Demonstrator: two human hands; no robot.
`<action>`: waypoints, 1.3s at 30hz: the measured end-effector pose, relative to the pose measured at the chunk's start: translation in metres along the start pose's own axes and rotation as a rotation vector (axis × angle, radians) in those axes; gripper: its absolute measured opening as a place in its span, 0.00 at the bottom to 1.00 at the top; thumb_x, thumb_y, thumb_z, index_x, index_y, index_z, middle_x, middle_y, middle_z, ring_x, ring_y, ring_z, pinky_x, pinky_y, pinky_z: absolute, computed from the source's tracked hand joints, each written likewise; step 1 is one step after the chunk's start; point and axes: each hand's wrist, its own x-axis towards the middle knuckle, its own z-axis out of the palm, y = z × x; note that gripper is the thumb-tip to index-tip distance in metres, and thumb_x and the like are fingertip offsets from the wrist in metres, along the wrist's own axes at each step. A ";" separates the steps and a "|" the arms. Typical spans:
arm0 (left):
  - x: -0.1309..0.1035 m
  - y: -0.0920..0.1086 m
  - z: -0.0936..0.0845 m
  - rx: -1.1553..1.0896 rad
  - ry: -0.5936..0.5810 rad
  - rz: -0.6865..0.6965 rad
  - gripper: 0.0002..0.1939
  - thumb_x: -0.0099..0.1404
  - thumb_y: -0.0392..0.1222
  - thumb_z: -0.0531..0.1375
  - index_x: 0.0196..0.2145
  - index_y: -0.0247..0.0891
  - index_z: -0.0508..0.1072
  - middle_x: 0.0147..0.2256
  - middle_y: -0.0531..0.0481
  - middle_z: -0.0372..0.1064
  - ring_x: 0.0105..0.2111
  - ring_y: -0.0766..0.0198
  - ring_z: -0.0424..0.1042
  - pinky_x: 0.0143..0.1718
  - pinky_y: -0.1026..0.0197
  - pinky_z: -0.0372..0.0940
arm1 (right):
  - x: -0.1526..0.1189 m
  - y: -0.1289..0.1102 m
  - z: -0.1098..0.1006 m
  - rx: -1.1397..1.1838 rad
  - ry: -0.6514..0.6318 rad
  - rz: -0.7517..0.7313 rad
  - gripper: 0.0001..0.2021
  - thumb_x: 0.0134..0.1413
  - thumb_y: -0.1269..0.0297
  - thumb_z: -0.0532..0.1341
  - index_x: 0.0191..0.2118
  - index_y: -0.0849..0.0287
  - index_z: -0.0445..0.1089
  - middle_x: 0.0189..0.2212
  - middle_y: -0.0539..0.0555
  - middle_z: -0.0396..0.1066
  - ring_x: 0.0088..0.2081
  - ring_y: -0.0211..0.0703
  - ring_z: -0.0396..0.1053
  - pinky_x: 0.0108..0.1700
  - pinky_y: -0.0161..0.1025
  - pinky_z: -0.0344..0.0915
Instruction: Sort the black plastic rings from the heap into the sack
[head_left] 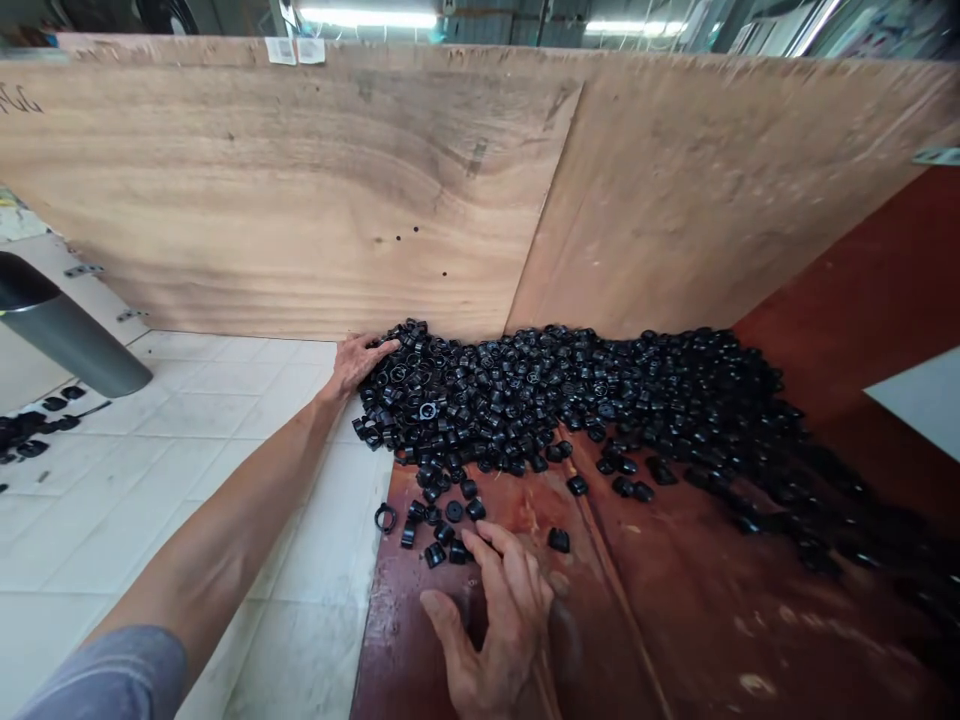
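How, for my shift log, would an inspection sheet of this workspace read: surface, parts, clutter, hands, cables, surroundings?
Surface: white tile-patterned area at left, scuffed reddish-brown board at right.
Job's things: small black parts heaped against a wooden panel; loose parts scattered in front.
Clutter: grey cylinder with a black top, far left; dark pieces near it.
Hands: left hand against the heap's left edge; right hand open by the loose parts, nothing seen in it.
Cables: nothing seen on either surface.
Surroundings: lit lamps beyond the panel's top edge.
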 end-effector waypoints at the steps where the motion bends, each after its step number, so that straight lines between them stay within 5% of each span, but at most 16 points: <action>1: -0.006 0.005 -0.003 0.004 -0.007 -0.025 0.20 0.59 0.61 0.66 0.30 0.40 0.79 0.40 0.43 0.76 0.49 0.47 0.69 0.52 0.49 0.61 | 0.001 -0.001 0.000 0.006 -0.008 0.000 0.27 0.63 0.45 0.61 0.59 0.59 0.68 0.54 0.66 0.70 0.54 0.67 0.68 0.48 0.59 0.65; 12: -0.112 0.047 -0.026 -0.035 -0.119 -0.061 0.19 0.62 0.58 0.61 0.35 0.39 0.80 0.35 0.50 0.76 0.38 0.56 0.72 0.40 0.58 0.63 | 0.015 -0.010 -0.007 0.105 0.084 0.157 0.20 0.63 0.50 0.61 0.52 0.60 0.72 0.51 0.65 0.70 0.52 0.62 0.68 0.50 0.57 0.65; 20: -0.191 0.085 -0.023 0.002 -0.031 -0.078 0.19 0.63 0.58 0.59 0.33 0.40 0.79 0.32 0.50 0.75 0.37 0.56 0.70 0.40 0.58 0.62 | 0.021 -0.013 -0.016 0.130 0.133 0.221 0.15 0.66 0.55 0.58 0.49 0.59 0.71 0.49 0.63 0.70 0.52 0.58 0.67 0.51 0.55 0.63; 32: -0.259 0.120 -0.033 -0.017 -0.096 -0.116 0.21 0.63 0.59 0.58 0.34 0.39 0.79 0.36 0.47 0.78 0.44 0.50 0.72 0.46 0.54 0.65 | 0.011 -0.020 -0.026 0.233 0.044 0.163 0.11 0.63 0.64 0.60 0.48 0.60 0.71 0.48 0.61 0.70 0.52 0.53 0.65 0.56 0.52 0.61; 36: -0.281 0.123 -0.053 -0.078 -0.162 -0.061 0.23 0.64 0.61 0.59 0.42 0.39 0.80 0.49 0.43 0.76 0.53 0.50 0.71 0.57 0.51 0.64 | 0.012 -0.019 -0.045 0.284 0.085 0.117 0.10 0.64 0.60 0.60 0.45 0.59 0.74 0.47 0.59 0.73 0.51 0.50 0.66 0.56 0.50 0.60; 39: -0.296 0.115 -0.073 -0.152 -0.167 -0.036 0.27 0.66 0.62 0.59 0.52 0.39 0.77 0.67 0.40 0.57 0.65 0.49 0.61 0.65 0.49 0.58 | 0.017 0.011 -0.070 0.208 0.159 0.107 0.12 0.66 0.57 0.58 0.45 0.58 0.75 0.49 0.59 0.72 0.53 0.50 0.65 0.58 0.50 0.58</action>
